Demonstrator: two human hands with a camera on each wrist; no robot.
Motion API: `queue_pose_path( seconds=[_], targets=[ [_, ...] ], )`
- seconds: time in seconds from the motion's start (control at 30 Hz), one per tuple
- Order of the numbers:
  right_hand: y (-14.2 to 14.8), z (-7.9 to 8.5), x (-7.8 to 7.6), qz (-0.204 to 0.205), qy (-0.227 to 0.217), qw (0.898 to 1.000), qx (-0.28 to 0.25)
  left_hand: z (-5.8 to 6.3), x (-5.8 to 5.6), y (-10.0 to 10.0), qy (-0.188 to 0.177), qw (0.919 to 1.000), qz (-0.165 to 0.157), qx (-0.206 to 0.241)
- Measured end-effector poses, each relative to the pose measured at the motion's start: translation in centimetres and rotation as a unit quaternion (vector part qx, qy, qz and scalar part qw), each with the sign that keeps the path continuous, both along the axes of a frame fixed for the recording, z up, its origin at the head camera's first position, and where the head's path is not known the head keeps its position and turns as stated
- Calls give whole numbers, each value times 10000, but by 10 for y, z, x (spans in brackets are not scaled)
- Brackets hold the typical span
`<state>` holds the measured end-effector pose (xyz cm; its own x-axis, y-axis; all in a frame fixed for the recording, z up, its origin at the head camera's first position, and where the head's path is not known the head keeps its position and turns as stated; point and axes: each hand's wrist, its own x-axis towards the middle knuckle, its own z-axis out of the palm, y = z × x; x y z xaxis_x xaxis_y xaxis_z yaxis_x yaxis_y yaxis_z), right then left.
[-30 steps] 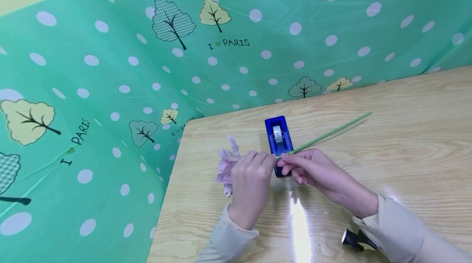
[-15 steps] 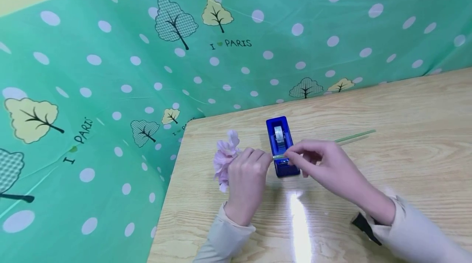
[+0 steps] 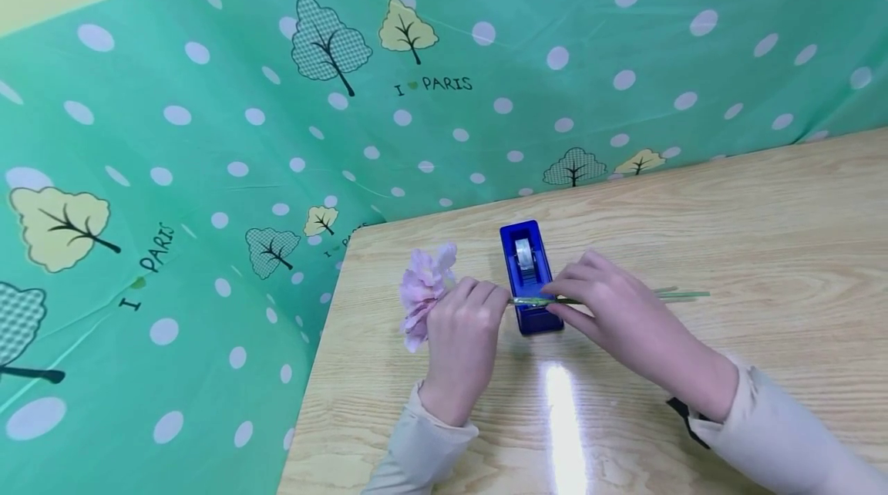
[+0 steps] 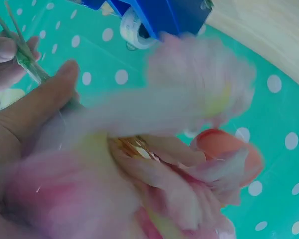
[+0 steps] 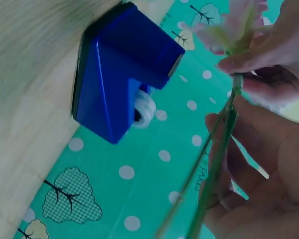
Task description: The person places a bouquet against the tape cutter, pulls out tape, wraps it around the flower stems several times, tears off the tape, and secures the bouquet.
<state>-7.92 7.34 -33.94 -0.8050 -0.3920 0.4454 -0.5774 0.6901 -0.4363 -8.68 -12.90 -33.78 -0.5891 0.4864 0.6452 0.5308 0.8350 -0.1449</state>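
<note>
My left hand (image 3: 463,341) grips a bunch of pale pink-lilac flowers (image 3: 423,291) just below the blooms, which face left in the head view. In the left wrist view the petals (image 4: 204,79) are blurred and fill much of the frame. My right hand (image 3: 610,318) pinches the green stems (image 3: 683,295) between thumb and fingers, a short way right of my left hand. Shiny clear tape (image 3: 529,301) shows on the stems between both hands. Two stems (image 5: 214,169) spread apart below the right fingertips in the right wrist view. The left palm side is hidden in the head view.
A blue tape dispenser (image 3: 533,320) with a roll of clear tape (image 5: 145,107) stands on the wooden table (image 3: 388,402), just behind the hands. A black object (image 3: 687,422) lies partly under the right sleeve. A green dotted cloth (image 3: 444,125) hangs behind the table.
My right hand has turned over the stems, staying close beside the left. The stem ends have swung down from a slant to nearly level. The blooms have turned slightly; the left hand barely moved.
</note>
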Motion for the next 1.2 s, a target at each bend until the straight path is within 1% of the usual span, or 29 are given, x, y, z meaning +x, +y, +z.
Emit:
queue_pose_path(
  seconds=[0.07, 0.23, 0.37, 0.47, 0.57, 0.7, 0.77, 0.8, 0.87, 0.93, 0.97, 1.0, 1.03, 1.1, 1.17, 1.2],
  targets=[
    [0, 0, 0, 24, -117, 9999, 59, 1, 0, 0, 12, 10000, 61, 10],
    [-1, -1, 0, 221, -614, 9979, 62, 3, 1, 1, 19, 10000, 17, 57],
    [-3, -2, 0, 480, -957, 9942, -102, 3, -1, 1, 69, 10000, -18, 16],
    [-5, -3, 0, 603, -1081, 9917, -359, 4, -1, 2, 85, 10000, -11, 0],
    [-7, -4, 1, 548, -1190, 9897, -577, 5, 0, 3, -11, 9998, -157, 82],
    [-9, -5, 1, 332, -1266, 9884, -767, 7, 4, 6, -149, 9984, -474, 259],
    [-9, -4, 1, 243, -1253, 9878, -895, 9, 6, 7, -183, 9972, -583, 438],
    [-8, -4, 1, 206, -1205, 9877, -974, 9, 7, 8, -255, 9959, -642, 581],
    [-7, -4, 0, 169, -1109, 9869, -1156, 10, 10, 9, -530, 9915, -761, 917],
    [-6, -4, -1, 135, -982, 9867, -1289, 9, 13, 10, -1074, 9834, -851, 1187],
    [-6, -4, -1, 117, -934, 9863, -1353, 9, 14, 11, -1461, 9767, -878, 1301],
    [-5, -4, -2, 100, -900, 9858, -1412, 9, 15, 12, -1909, 9672, -895, 1416],
    [-5, -4, -2, 80, -888, 9851, -1472, 8, 16, 13, -2355, 9557, -897, 1518],
    [-5, -4, -2, 33, -879, 9834, -1589, 6, 18, 16, -3186, 9288, -826, 1700],
    [-5, -3, -2, -6, -907, 9810, -1715, 4, 18, 19, -3808, 9005, -803, 1941],
    [-5, -2, -2, -17, -917, 9797, -1784, 3, 18, 20, -4039, 8875, -814, 2064]
  ],
)
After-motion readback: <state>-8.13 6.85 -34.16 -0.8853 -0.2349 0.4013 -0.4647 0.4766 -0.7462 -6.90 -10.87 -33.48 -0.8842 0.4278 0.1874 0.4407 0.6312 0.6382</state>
